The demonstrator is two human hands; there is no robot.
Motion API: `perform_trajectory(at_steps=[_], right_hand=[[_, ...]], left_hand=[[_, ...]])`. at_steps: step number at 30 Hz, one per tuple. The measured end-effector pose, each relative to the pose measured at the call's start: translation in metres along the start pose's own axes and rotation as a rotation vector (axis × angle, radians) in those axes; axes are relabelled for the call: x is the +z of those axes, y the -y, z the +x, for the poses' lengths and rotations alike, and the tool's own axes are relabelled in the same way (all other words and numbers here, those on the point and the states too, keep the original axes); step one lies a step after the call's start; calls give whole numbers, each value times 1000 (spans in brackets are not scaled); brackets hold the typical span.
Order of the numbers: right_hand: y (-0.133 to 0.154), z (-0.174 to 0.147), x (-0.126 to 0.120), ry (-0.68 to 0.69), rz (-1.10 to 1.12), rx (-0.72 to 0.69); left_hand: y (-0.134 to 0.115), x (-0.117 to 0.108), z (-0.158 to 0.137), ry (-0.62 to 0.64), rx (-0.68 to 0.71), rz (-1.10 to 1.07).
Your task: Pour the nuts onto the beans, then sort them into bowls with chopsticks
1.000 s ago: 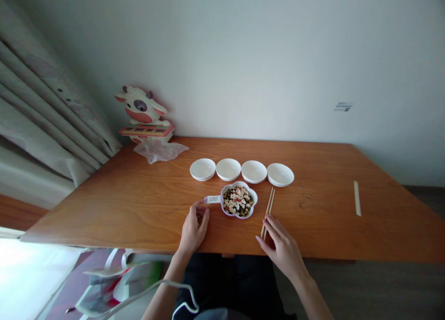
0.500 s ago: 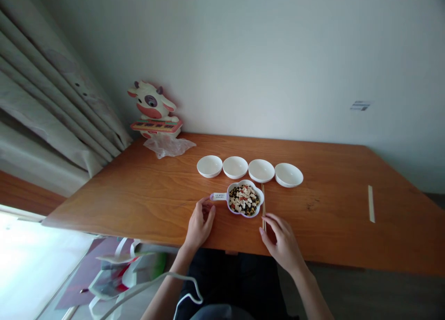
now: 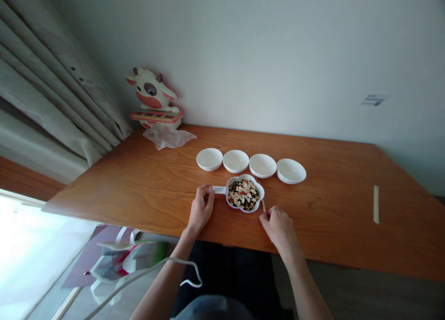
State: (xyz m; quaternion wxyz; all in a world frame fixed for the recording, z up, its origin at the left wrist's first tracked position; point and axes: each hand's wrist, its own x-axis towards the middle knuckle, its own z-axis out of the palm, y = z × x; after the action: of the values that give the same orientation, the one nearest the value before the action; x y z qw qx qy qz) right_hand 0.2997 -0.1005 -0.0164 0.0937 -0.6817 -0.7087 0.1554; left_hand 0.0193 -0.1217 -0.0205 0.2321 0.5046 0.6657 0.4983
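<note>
While your left hand (image 3: 201, 207) pinches the handle (image 3: 219, 189) of the dish (image 3: 261, 191), your right hand (image 3: 278, 223) grips the chopsticks (image 3: 263, 205) beside it, all this side of the bowls (image 3: 236, 162). Looks like grip-setting; lifting chopsticks calls for clearing the dish.

A pale wall (image 3: 264, 56) rises at twelve o'clock behind a brown wooden table (image 3: 347, 176) – folded, light-coloured curtain (image 3: 52, 88) hanging at ten, white glare (image 3: 28, 255) at eight, dim grey floor (image 3: 351, 294) at four.
</note>
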Motion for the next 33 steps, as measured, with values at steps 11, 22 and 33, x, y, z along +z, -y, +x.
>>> perform_trajectory(at_steps=[11, 22, 33], right_hand=[[2, 13, -15, 196, 130, 131], [-17, -4, -16, 298, 863, 122], [-19, -51, 18, -10, 1241, 266]], left_hand=[[3, -7, 10, 42, 60, 77], [-4, -11, -1, 134, 134, 176], [-9, -11, -10, 204, 239, 159]])
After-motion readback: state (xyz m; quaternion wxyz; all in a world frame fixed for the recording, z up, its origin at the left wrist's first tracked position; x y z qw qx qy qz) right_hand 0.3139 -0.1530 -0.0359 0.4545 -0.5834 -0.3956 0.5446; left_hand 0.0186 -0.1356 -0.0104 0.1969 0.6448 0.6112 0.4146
